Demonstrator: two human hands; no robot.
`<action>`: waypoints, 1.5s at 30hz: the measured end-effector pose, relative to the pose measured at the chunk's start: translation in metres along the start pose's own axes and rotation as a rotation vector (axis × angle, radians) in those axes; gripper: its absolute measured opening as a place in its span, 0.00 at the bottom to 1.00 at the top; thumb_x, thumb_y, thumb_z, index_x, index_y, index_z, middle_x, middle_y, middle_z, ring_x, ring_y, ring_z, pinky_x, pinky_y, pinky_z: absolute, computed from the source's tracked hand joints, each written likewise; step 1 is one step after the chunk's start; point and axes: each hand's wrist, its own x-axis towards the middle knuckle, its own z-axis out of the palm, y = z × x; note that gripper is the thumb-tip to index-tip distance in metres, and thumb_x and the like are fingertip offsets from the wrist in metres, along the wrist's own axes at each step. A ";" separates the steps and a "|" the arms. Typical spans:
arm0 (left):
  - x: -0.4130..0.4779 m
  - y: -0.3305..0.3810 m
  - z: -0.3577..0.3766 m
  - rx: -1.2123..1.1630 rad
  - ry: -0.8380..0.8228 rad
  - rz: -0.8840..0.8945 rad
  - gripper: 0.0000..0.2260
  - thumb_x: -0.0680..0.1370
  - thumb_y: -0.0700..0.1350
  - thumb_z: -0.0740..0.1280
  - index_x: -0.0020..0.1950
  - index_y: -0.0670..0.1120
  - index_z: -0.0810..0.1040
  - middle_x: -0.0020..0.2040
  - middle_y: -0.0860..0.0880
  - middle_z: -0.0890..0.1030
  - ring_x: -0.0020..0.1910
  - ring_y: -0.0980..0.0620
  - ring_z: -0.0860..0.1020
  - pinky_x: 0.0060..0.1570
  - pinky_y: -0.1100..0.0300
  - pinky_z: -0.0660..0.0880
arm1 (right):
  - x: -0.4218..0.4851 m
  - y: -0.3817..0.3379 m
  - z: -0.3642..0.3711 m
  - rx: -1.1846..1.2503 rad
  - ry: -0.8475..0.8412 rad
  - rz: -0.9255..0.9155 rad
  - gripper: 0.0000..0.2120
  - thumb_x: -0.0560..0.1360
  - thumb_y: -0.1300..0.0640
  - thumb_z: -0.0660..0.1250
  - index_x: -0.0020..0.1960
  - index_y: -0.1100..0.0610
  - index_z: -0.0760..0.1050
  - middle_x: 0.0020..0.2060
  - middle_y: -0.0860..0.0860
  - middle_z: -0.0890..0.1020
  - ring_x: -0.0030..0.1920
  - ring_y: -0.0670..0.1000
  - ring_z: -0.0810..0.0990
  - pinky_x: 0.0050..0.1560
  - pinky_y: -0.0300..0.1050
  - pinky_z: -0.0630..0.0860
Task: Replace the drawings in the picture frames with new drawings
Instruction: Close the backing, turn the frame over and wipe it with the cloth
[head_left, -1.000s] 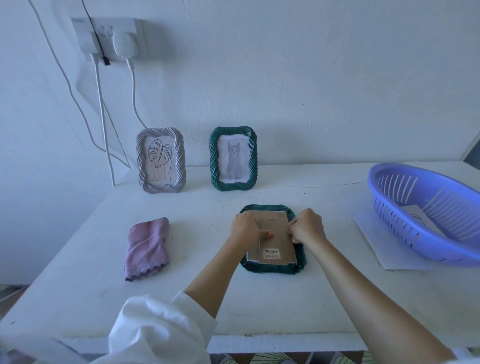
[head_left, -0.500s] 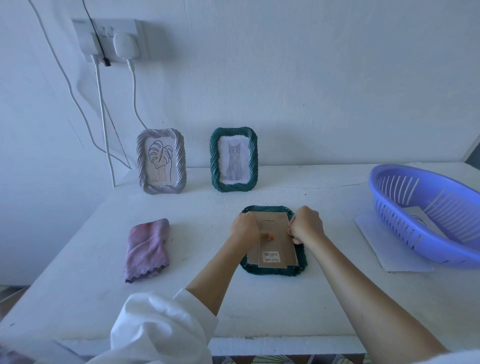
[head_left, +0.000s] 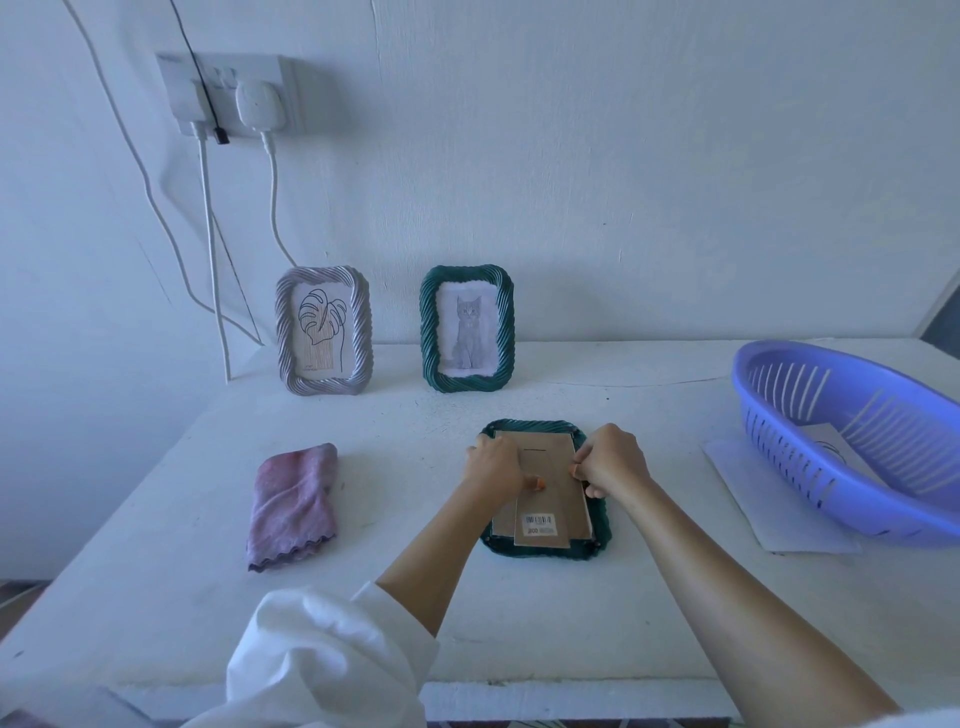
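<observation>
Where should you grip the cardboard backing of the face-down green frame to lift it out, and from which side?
Probably the stand flap at its barcode end, pinched from the near side: it lies over the backing, whose edges sit recessed in the frame.

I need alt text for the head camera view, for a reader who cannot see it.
Left hand and right hand grip the cardboard back of a face-down green frame on a white table. Behind stand a grey frame showing a leaf and a green frame showing a cat; a pink cloth lies left, a purple basket right.
</observation>
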 end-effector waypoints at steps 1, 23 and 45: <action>0.000 0.000 0.000 0.004 0.003 0.000 0.23 0.75 0.54 0.68 0.63 0.39 0.71 0.64 0.39 0.71 0.64 0.42 0.68 0.63 0.54 0.66 | -0.001 0.001 -0.001 0.013 -0.007 -0.002 0.07 0.72 0.68 0.67 0.48 0.65 0.80 0.36 0.60 0.82 0.23 0.52 0.76 0.42 0.49 0.81; -0.026 0.000 -0.010 -0.093 0.029 -0.114 0.12 0.78 0.33 0.56 0.58 0.33 0.74 0.57 0.36 0.78 0.48 0.41 0.78 0.51 0.53 0.77 | -0.018 0.016 -0.020 -0.100 -0.199 -0.047 0.14 0.65 0.56 0.76 0.43 0.65 0.77 0.33 0.56 0.76 0.33 0.55 0.74 0.34 0.42 0.69; -0.035 -0.001 -0.003 -0.189 0.037 -0.106 0.12 0.78 0.34 0.56 0.58 0.34 0.74 0.47 0.41 0.77 0.42 0.47 0.73 0.41 0.55 0.76 | -0.037 0.021 -0.004 -0.135 -0.053 -0.014 0.13 0.67 0.54 0.74 0.44 0.60 0.73 0.48 0.58 0.82 0.45 0.57 0.78 0.41 0.44 0.70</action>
